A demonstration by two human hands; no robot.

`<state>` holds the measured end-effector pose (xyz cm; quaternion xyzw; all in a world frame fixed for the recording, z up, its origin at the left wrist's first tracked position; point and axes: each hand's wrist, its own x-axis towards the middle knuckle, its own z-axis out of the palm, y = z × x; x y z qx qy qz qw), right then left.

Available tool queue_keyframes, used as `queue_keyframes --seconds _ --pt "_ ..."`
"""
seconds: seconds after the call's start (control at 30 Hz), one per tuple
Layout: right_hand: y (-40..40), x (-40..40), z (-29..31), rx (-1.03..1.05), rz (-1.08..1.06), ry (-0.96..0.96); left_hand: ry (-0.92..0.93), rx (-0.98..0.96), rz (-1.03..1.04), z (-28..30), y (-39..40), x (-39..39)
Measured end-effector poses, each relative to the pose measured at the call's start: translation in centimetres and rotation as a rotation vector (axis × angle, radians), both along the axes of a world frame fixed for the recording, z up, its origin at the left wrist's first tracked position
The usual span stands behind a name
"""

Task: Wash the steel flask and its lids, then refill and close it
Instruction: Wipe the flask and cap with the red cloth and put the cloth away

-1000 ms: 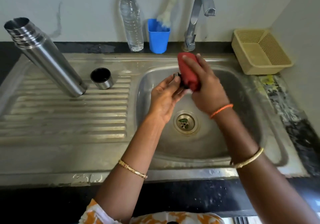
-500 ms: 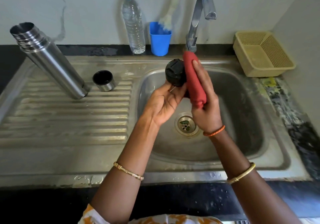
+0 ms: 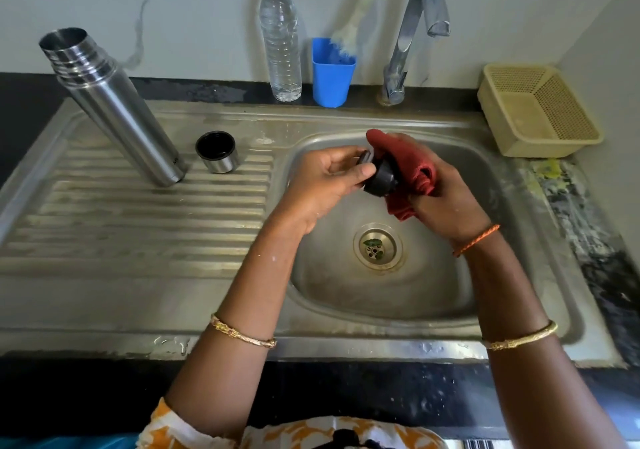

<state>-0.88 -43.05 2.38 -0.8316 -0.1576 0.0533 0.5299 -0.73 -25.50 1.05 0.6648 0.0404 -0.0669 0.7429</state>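
Observation:
Over the sink basin my left hand grips a black inner lid by its near end. My right hand holds a crumpled red cloth pressed against the lid's far side. The open steel flask stands on the ribbed drainboard at the left, with no lid on it. Beside it sits the steel outer cap, mouth up, black inside.
A clear water bottle and a blue cup holding a bottle brush stand against the back wall. The tap arches over the basin, with no water running. A beige plastic basket sits at the right.
The lid and cloth have come down from near the tap to lower over the basin. The lid has turned in my left hand, and the cloth now bunches round its far side.

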Motion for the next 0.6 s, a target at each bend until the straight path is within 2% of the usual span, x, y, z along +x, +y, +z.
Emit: queue_keyframes --seconds 0.07,0.17,0.23,0.33,0.4,0.5,0.6 --pt "1.2 -1.0 -0.5 -0.156 -0.122 -0.125 -0.03 0.045 0.095 -0.4 -1.0 0.1" --pt "3.3 -3.0 -1.8 -0.324 -0.185 -0.336 0.18 -0.201 0.174 -0.8 -1.9 0.0" --pt "3.5 -3.2 -3.0 -0.294 -0.201 -0.402 0.318 -0.387 0.125 -1.1 -1.7 -0.2" --pt "2.7 -1.2 -3.8 0.012 -0.189 -0.299 0.397 -0.659 0.028 -0.8 -1.1 -0.9" --pt "2.3 0.1 -3.7 0.143 -0.23 -0.228 0.418 -0.74 0.004 -0.7 -1.1 -1.1" --pt "2.8 -0.4 -3.5 0.04 -0.28 -0.299 0.43 -0.824 0.024 -0.8 -1.1 -1.2" --pt "3.1 -2.0 -3.4 -0.113 -0.2 -0.469 0.412 -0.877 0.029 -1.3 -0.9 -1.3"
